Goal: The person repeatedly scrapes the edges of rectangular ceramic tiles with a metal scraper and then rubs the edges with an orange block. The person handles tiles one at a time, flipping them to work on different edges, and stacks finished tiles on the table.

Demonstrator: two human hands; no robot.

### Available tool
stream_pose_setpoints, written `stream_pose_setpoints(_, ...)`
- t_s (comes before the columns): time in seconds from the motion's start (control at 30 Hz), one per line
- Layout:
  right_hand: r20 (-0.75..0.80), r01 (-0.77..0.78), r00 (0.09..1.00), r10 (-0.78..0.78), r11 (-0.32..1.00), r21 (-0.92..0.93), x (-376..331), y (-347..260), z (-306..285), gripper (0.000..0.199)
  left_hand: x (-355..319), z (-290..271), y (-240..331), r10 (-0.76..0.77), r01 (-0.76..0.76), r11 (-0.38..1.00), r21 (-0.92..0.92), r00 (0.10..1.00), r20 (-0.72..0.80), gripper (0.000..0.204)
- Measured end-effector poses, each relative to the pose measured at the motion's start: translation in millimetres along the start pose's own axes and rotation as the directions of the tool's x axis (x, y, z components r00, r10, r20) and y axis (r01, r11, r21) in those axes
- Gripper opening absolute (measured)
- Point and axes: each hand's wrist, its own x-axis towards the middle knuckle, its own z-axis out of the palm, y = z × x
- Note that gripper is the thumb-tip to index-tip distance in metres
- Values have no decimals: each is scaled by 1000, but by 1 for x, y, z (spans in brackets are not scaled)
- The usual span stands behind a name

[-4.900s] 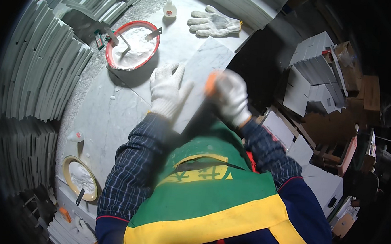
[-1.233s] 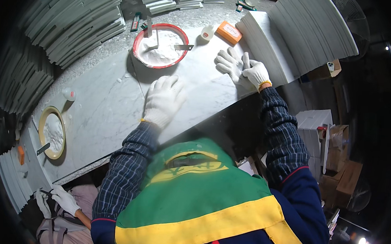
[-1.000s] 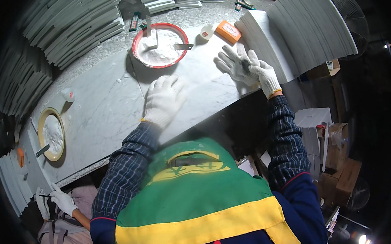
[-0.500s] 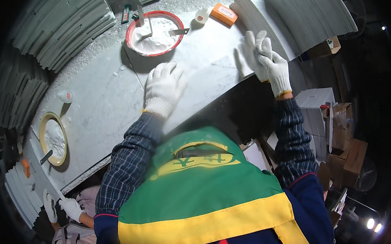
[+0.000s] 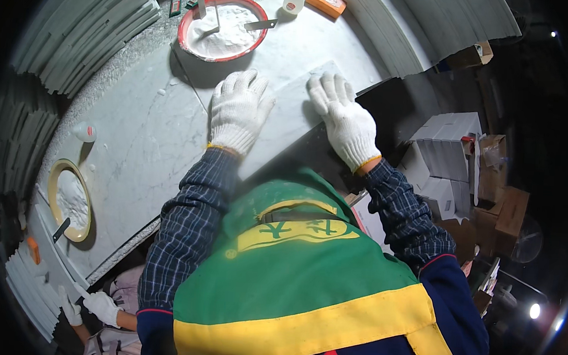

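My left hand [image 5: 239, 110], in a white knitted glove, lies flat with its fingers outstretched on a white, grey-veined marble-look panel [image 5: 288, 109]. Toward the right end of the same panel, my right hand [image 5: 343, 119], gloved alike, rests palm down with its fingers spread. Neither hand holds anything. Just beyond my left hand stands a red-rimmed bowl [image 5: 183, 46] filled with white powder [image 5: 227, 39]. A metal scraper blade [image 5: 261, 25] and a bent metal strip stick out of the powder.
A white container [image 5: 295, 2] and an orange box [image 5: 325, 2] stand beyond the bowl. Stacked panels [image 5: 85, 28] rise at the far left, more [image 5: 436, 24] at the far right. A cream bowl [image 5: 84, 233] sits at left, near a co-worker's gloved hands [image 5: 102, 308]. Cartons [image 5: 442, 145] are piled at right.
My right hand has come left and nearer, from beside the right-hand panel stack to flat on the panel. My left hand stays on the panel. The co-worker's hands have shifted slightly.
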Motion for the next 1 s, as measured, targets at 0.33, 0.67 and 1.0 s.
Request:
stream_pose_setpoints(0.33,52,-186,981,188,982,-40,14,-21,-9,53,0,1,-1,2,-2,1000,0,1000,-7,41)
stream_pose_setpoints(0.67,118,-297,946,303,953,-63,9,-15,-6,46,0,0,-2,7,-7,1000,15,1000,4,41)
stream_pose_setpoints(1.0,55,-183,982,179,979,93,-21,-11,13,56,0,2,-3,5,-5,1000,7,1000,-2,39)
